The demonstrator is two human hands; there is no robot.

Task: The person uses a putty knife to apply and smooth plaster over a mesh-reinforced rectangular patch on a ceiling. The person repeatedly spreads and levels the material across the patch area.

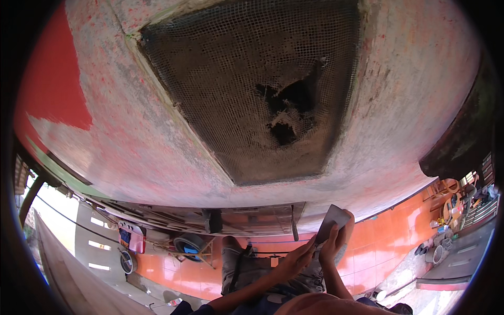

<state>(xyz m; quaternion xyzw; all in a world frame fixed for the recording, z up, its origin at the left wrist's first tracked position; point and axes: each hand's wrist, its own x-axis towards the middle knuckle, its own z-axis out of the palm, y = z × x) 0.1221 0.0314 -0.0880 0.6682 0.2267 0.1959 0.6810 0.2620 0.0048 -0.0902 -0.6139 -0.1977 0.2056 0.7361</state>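
Note:
A flat, dark grey rectangular piece (332,222), its exact kind hard to make out, is held up in front of me at the lower right of centre. My right hand (331,247) grips it from below and along its right side. Stretched out toward its lower left edge, the fingers of my left hand (300,259) lie close together and come up against it or just beside it. Above both hands spreads a worn wall (194,105) with patchy pale and pinkish paint. Set into that wall is a dusty mesh screen (220,89) with torn holes.
Solid red paint (47,79) covers the wall's left part. A long-handled tool (294,223) hangs beside the hands. On the orange tiled floor (367,252) stand a dark basin (190,244) at left and several buckets and containers at right, including a pale bucket (433,254).

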